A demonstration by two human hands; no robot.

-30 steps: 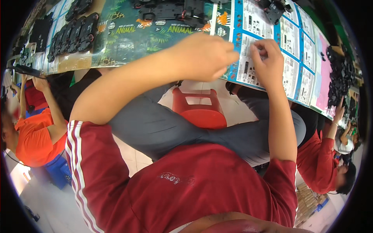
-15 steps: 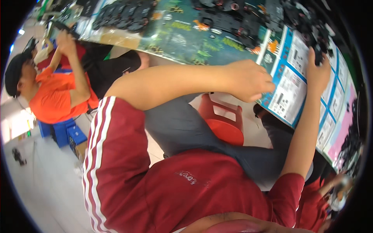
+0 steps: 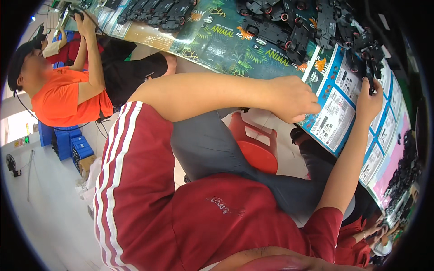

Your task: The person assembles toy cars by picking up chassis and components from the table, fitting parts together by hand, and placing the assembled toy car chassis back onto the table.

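Observation:
My right hand [image 3: 370, 103] reaches over the printed sheets on the table, its thumb and fingers closed on a slim black plastic toy car part [image 3: 370, 77]. Just beyond it lies a heap of black toy car chassis [image 3: 361, 41], so the far end of the held part is hard to separate from them. My left hand [image 3: 294, 100] hovers at the near edge of a blue-and-white printed sheet [image 3: 333, 118]. Its fingers are curled together, back of the hand upward; whatever they may hold is hidden.
More black toy car chassis [image 3: 296, 38] lie on the green printed table cover [image 3: 212, 49], with a row [image 3: 158, 13] farther left. Below the table edge stands a red stool [image 3: 255, 151]. A person in orange [image 3: 68, 99] sits at the left, near blue bins [image 3: 81, 147].
My right hand has drawn slightly back toward me with the black part in its grip. The left hand stays curled near the sheet's edge. The whole view has shifted a little.

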